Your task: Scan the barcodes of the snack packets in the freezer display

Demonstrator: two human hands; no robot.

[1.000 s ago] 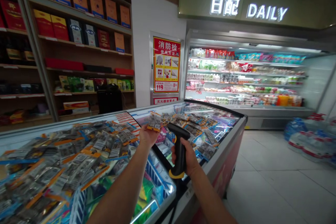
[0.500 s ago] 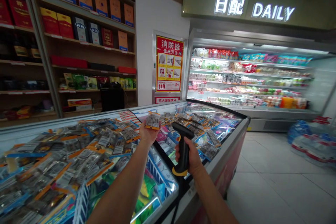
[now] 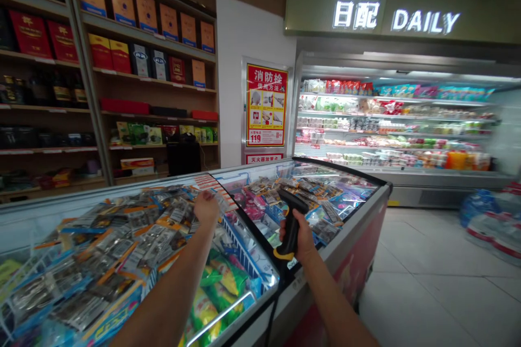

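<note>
My right hand (image 3: pixel 303 233) is wrapped round the handle of a black and yellow barcode scanner (image 3: pixel 291 225), whose head points up and left and whose cable hangs below. My left hand (image 3: pixel 206 207) is closed, fingers pinched together, over a sheet with red and white stripes (image 3: pixel 222 195) on the freezer's glass top. What its fingers hold, if anything, is hidden. A heap of small clear snack packets (image 3: pixel 134 241) with orange and blue edges lies left of it. Another pile of such packets (image 3: pixel 303 190) lies beyond the scanner.
The chest freezer (image 3: pixel 366 222) holds baskets and green-yellow bags (image 3: pixel 222 282) under its glass. Shelves of boxed goods (image 3: pixel 148 59) stand at the back left, a lit fridge (image 3: pixel 394 124) at the back right. Wrapped water bottles (image 3: pixel 492 227) sit on the floor at right.
My left hand has moved left and down from the middle, and the packet it held is no longer visible in it. My right hand still grips the scanner. The view has shifted slightly.
</note>
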